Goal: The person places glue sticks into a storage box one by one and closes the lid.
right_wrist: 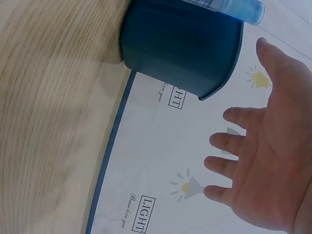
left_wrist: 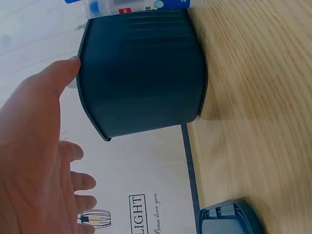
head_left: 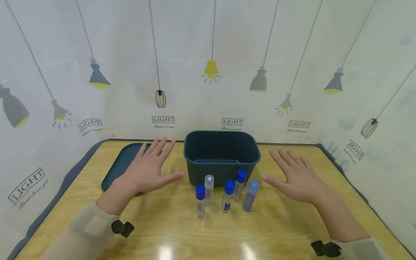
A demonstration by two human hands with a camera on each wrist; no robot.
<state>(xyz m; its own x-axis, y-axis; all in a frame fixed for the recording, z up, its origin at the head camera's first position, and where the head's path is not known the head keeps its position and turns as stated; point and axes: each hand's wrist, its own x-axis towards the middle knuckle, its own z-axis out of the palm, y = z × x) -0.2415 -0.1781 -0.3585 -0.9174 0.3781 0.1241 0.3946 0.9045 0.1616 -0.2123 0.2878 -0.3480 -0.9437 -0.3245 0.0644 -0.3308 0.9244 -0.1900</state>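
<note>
My left hand is held up with spread fingers to the left of a dark teal plastic bin, and it holds nothing. On the bin's other side my right hand is likewise raised, fingers apart and palm bare. Several slim clear bottles stand upright in front of the bin. Among them are a dark-blue-capped bottle, a clear-capped bottle and a light-blue-capped bottle. In the right wrist view, the light blue cap shows near my thumb. The bin's inside looks empty.
A dark teal lid lies on the wooden table at the left, partly hidden behind my left hand. A pale curtain printed with hanging lamps encloses the table's back and sides.
</note>
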